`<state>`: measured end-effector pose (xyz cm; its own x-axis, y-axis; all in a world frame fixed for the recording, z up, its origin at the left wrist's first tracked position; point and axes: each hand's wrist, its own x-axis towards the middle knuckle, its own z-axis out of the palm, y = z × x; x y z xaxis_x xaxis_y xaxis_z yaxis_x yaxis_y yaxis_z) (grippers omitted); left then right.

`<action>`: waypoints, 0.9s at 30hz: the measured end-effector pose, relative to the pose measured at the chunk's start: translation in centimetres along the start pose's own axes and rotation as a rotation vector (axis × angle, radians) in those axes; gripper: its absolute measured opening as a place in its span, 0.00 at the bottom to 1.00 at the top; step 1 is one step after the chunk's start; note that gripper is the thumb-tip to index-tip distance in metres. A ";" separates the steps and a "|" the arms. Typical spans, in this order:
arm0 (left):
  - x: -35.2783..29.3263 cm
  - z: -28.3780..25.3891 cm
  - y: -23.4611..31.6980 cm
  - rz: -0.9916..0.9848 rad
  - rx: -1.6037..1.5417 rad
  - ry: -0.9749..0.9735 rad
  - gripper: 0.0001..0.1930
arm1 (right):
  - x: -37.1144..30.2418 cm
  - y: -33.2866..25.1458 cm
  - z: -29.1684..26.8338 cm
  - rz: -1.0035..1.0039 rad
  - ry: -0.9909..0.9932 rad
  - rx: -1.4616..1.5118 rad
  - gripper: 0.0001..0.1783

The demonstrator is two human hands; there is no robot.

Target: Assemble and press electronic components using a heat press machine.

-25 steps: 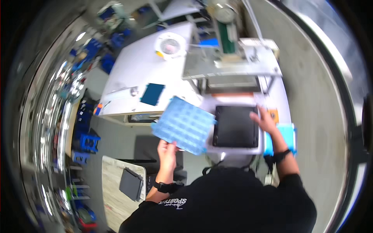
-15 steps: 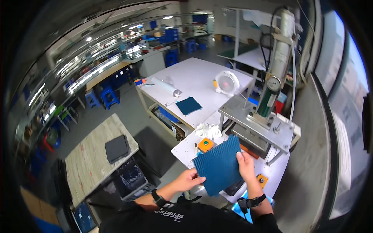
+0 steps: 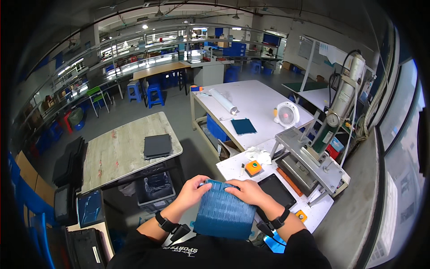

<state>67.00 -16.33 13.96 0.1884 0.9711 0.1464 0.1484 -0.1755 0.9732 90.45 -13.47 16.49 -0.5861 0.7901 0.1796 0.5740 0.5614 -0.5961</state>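
Note:
A blue sheet with a finely ribbed face (image 3: 224, 217) hangs close in front of my body. My left hand (image 3: 192, 192) pinches its upper left corner, thumb across the front. Along the same upper edge, my right hand (image 3: 249, 193) is closed on the sheet, with its thumb on the ribbed face. To the right of the sheet, a flat black tray (image 3: 277, 190) lies on the white work surface (image 3: 230, 168), beside a metal bench press (image 3: 309, 163). An orange box with a green button (image 3: 253, 168) stands beyond my right hand.
Dark sheets (image 3: 157, 146) are stacked on the wood-patterned table (image 3: 130, 139) at left. A larger white table (image 3: 264, 92) holds a fan (image 3: 287, 114), a clear roll (image 3: 223, 101) and a dark blue sheet (image 3: 243, 126). A grey crate (image 3: 154, 190) sits below. Windows line the right.
My view has swung left. The blue sheet has come down and left, nearer my body and turned. My left hand has shifted from its lower left side to the upper edge.

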 end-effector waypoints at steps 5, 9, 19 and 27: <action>-4.8 -7.4 -2.9 -0.077 -0.095 0.111 0.16 | 5.6 -3.9 5.9 -0.032 -0.150 0.050 0.20; -8.4 -12.4 -5.1 -0.139 -0.154 0.204 0.16 | 9.0 -9.1 12.7 -0.197 -0.100 0.006 0.24; -14.5 -20.9 -6.0 -0.138 0.050 0.511 0.09 | 13.7 -16.5 21.1 -0.328 -0.038 0.021 0.20; -15.1 -21.9 -0.4 -0.124 0.733 0.533 0.10 | 16.1 -18.5 21.3 -0.556 0.107 -0.021 0.18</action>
<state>42.82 -27.37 15.26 -0.3162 0.9040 0.2876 0.7510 0.0533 0.6581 58.21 -16.41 13.73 -0.7432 0.3940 0.5408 0.2075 0.9041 -0.3735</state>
